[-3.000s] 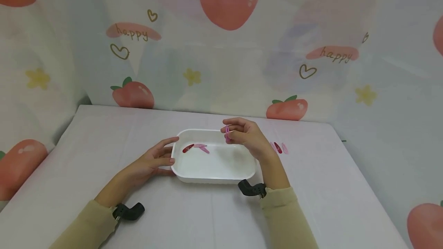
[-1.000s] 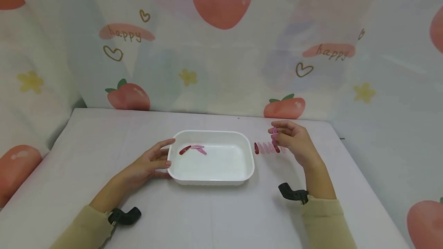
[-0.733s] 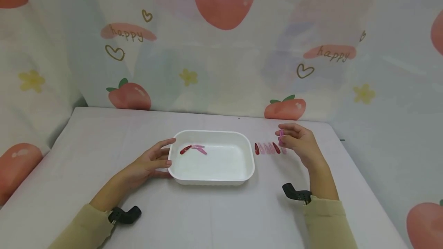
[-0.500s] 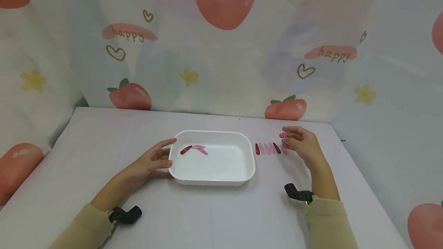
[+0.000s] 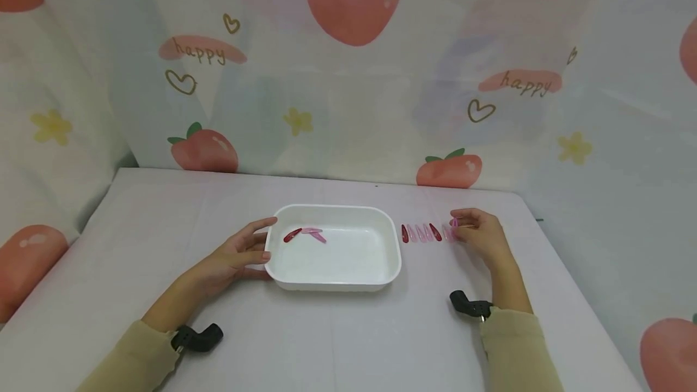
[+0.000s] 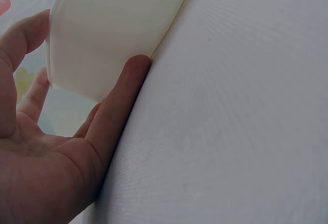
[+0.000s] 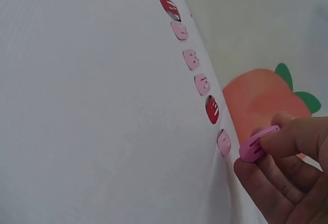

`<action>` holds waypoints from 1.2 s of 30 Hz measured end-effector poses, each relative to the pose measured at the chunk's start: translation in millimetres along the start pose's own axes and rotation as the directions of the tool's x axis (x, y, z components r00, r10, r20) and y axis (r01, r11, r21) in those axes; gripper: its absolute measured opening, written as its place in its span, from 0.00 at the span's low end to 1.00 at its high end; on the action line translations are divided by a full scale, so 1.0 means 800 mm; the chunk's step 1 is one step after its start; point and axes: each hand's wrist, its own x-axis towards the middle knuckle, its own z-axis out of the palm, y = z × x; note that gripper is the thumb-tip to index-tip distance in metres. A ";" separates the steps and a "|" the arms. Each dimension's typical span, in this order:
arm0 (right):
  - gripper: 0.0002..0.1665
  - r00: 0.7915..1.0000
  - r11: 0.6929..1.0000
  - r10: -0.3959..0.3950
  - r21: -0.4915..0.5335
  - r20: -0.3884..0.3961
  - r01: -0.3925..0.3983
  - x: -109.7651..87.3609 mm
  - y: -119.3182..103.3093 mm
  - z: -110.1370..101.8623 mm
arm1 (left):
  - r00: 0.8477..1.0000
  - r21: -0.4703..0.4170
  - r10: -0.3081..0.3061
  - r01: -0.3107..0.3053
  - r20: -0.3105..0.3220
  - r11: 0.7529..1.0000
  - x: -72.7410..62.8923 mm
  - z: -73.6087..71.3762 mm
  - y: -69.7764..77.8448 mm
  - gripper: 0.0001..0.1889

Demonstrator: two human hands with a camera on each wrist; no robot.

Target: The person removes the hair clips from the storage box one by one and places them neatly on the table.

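Observation:
A white rectangular tray stands on the table. My left hand is at its left end, fingers spread and fairly straight, with fingertips touching the rim and side wall. In the right wrist view, my right hand pinches a bright pink snap hair clip between thumb and fingers. The hand is low at the right end of a row of clips, right by a light pink clip. Inside the tray, toward its left, lie a red hair clip and pink clips.
Right of the tray, the row on the white-covered table has a red clip at its left end, several light pink clips and another red clip. A fruit-patterned cloth backdrop rises behind the table.
My right hand has carried the pink hair clip from above the tray rightward past the row, then lowered toward the table. The left hand stays at the tray.

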 end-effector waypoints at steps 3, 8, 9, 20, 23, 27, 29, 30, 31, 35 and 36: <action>0.23 1.000 0.998 0.021 -0.065 -0.005 -0.021 0.000 0.001 0.001 | 1.000 0.005 0.003 -0.003 0.002 1.000 0.000 -0.001 0.000 0.38; 0.23 0.999 0.992 0.041 -0.115 0.001 -0.041 -0.001 0.002 0.001 | 1.000 -0.010 0.013 -0.013 0.012 1.000 0.001 -0.001 -0.001 0.38; 0.23 0.999 0.992 0.036 -0.124 0.001 -0.036 -0.001 0.003 0.001 | 1.000 -0.015 0.015 -0.015 0.015 1.000 0.001 -0.001 -0.001 0.38; 0.25 0.999 0.990 0.048 -0.134 0.010 -0.047 0.003 0.008 0.001 | 1.000 -0.017 0.013 -0.013 0.012 1.000 0.000 -0.002 -0.002 0.38; 0.25 0.998 0.991 0.056 -0.120 -0.002 -0.056 0.004 0.009 0.001 | 1.000 -0.016 0.013 -0.013 0.010 1.000 0.000 -0.002 -0.001 0.38; 0.25 0.999 0.998 0.044 -0.039 -0.008 -0.044 0.003 0.006 0.000 | 1.000 -0.013 0.014 -0.014 0.007 1.000 -0.001 -0.001 0.000 0.38; 0.25 1.000 0.999 0.028 0.029 0.007 -0.029 0.002 0.001 -0.001 | 1.000 -0.012 0.013 -0.013 0.007 1.000 -0.001 -0.001 0.000 0.38; 0.26 1.000 0.998 0.017 0.067 0.022 -0.019 0.001 -0.002 0.000 | 1.000 -0.013 0.014 -0.014 0.009 1.000 -0.001 0.000 0.000 0.38; 0.27 0.999 0.995 0.001 0.103 0.038 -0.005 0.000 -0.006 0.000 | 1.000 -0.013 0.015 -0.015 0.010 1.000 -0.001 0.000 0.000 0.38; 0.29 0.991 0.974 -0.060 0.225 0.116 0.033 -0.004 -0.027 0.004 | 1.000 -0.007 0.016 -0.016 0.010 1.000 -0.001 0.000 0.000 0.37; 0.30 0.987 0.965 -0.090 0.255 0.132 0.054 -0.005 -0.033 0.007 | 1.000 -0.008 0.016 -0.016 0.011 1.000 0.000 0.000 0.000 0.37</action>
